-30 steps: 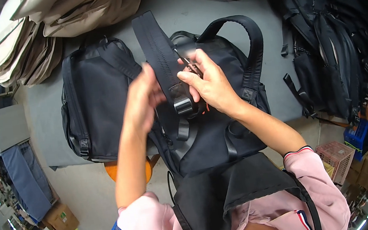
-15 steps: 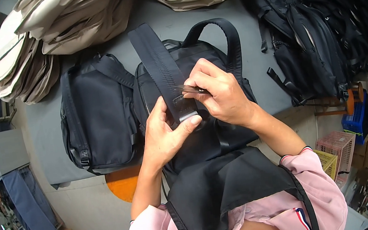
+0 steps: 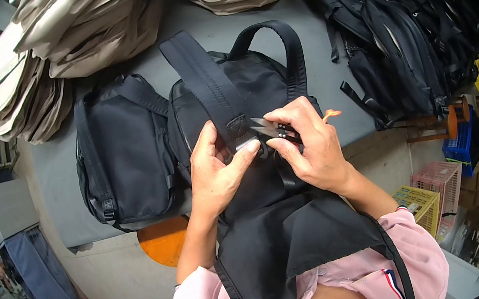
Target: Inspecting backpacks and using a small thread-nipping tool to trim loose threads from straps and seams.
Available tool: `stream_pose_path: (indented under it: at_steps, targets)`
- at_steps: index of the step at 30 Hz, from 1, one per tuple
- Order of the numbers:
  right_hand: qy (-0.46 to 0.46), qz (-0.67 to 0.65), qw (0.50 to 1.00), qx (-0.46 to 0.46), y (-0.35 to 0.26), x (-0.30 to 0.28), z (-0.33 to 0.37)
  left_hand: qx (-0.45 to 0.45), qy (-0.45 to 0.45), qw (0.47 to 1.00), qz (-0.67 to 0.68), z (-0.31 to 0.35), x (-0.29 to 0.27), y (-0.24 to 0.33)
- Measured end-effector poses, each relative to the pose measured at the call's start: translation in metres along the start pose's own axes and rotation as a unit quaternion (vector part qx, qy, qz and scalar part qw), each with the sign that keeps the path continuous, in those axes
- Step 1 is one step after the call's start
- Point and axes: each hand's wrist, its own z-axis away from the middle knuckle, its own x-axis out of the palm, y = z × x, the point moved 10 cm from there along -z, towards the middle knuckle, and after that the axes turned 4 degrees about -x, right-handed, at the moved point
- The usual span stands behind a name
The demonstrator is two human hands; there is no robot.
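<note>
A black backpack [image 3: 261, 82] lies in front of me on the grey table. My left hand [image 3: 217, 168] is closed on the lower end of its padded shoulder strap [image 3: 201, 75], with the thumb on the buckle [image 3: 247, 145]. Between the thumb and fingers of my right hand [image 3: 313, 148] is a pair of thread snips [image 3: 278, 130] with an orange finger loop. The blades are apart and point at the stitched strap end, just right of it. I cannot tell whether they touch it. The other strap [image 3: 293, 50] arches up at the right.
A second black backpack [image 3: 130, 155] lies to the left on the table [image 3: 330, 100]. Beige bags are piled [image 3: 95, 35] at the back, and black bags [image 3: 390, 48] at the right. An orange stool [image 3: 164, 242] and crates [image 3: 421, 203] stand below table level.
My right hand has moved down and right, off the strap, and the snips' parted blades now show. The left hand keeps its hold on the strap end. The whole view has shifted slightly.
</note>
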Motion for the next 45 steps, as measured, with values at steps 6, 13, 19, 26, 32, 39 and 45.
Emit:
stream_pose_path:
  at_steps: [6,13,19,26,32,39,45]
  targets:
    - [0.004,0.046,0.999,-0.028,-0.003,0.005,-0.004,0.015,-0.002,0.999,-0.043,0.0,-0.001,-0.009]
    - [0.037,0.114,0.989,-0.091,-0.014,0.007,-0.004,-0.014,-0.009,1.0,-0.002,0.003,0.0,-0.007]
    - [0.03,0.12,0.987,-0.1,-0.016,0.011,-0.005,-0.035,-0.018,0.999,0.033,0.005,-0.004,-0.01]
    - [0.065,0.091,0.988,-0.108,-0.016,0.007,-0.002,-0.051,-0.019,0.998,0.045,0.006,-0.006,-0.01]
    - [-0.005,0.153,0.98,-0.124,-0.027,0.02,-0.007,-0.037,0.0,0.999,0.018,0.009,-0.017,-0.016]
    - [0.017,0.113,0.987,-0.117,-0.029,0.019,-0.003,-0.019,0.014,0.999,-0.023,0.013,-0.026,-0.02]
    - [-0.024,0.156,0.98,-0.123,-0.037,0.025,-0.005,-0.005,0.017,1.0,-0.001,0.018,-0.027,-0.017]
